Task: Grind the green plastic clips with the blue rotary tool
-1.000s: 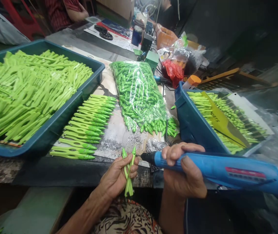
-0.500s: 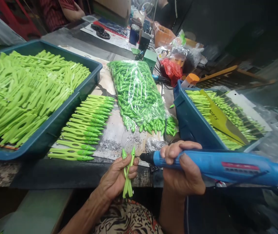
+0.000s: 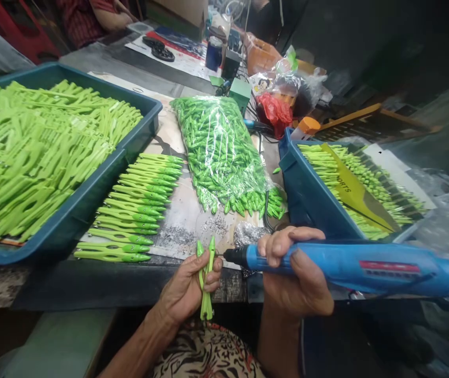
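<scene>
Between the thumb and fingers of my left hand (image 3: pixel 187 286) are two slim light-green plastic pieces (image 3: pixel 207 302) with darker green pointed tips upward, lying close together. My right hand (image 3: pixel 297 275) is wrapped round a blue electric screwdriver (image 3: pixel 338 265), held level. Its black nose (image 3: pixel 237 256) points left, and the thin bit meets the side of the right-hand piece near its tip; the exact contact is too small to make out. Left of my hands, a row of similar tipped pieces (image 3: pixel 137 202) lies on the table. Small metal screws (image 3: pixel 214 224) are scattered beyond my hands.
A blue tray (image 3: pixel 119 163) heaped with light-green pieces stands at left. A clear bag of green tips (image 3: pixel 222 152) lies in the middle. At right is a blue bin (image 3: pixel 306 194) of pieces under a yellow sheet (image 3: pixel 340 178). A person's arm (image 3: pixel 110 18) shows at far left.
The two green pieces have come closer together, their lower ends now nearly side by side. The screwdriver stays against the right-hand piece. The whole view has shifted slightly.
</scene>
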A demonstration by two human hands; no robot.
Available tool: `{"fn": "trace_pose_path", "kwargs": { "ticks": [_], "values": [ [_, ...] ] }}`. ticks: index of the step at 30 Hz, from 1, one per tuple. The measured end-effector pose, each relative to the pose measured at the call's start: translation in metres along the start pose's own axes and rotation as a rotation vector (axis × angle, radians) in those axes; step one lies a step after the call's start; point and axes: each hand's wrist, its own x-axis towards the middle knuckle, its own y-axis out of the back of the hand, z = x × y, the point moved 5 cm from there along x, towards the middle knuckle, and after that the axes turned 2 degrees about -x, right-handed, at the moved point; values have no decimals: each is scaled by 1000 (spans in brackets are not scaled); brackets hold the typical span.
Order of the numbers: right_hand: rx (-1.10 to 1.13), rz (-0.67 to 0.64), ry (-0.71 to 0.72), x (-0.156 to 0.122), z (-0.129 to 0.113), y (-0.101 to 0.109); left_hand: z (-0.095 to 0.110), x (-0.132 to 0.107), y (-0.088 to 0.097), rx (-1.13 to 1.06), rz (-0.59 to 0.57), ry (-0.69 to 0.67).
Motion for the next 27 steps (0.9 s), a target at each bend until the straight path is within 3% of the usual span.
{"fn": "trace_pose_path", "kwargs": {
  "ticks": [14, 27],
  "values": [
    [-7, 1, 32, 1, -10, 2, 2, -3, -1, -43, -54, 0],
    [0, 20, 39, 5, -11, 5, 1, -2, 0, 116, -21, -86]
  ]
}}
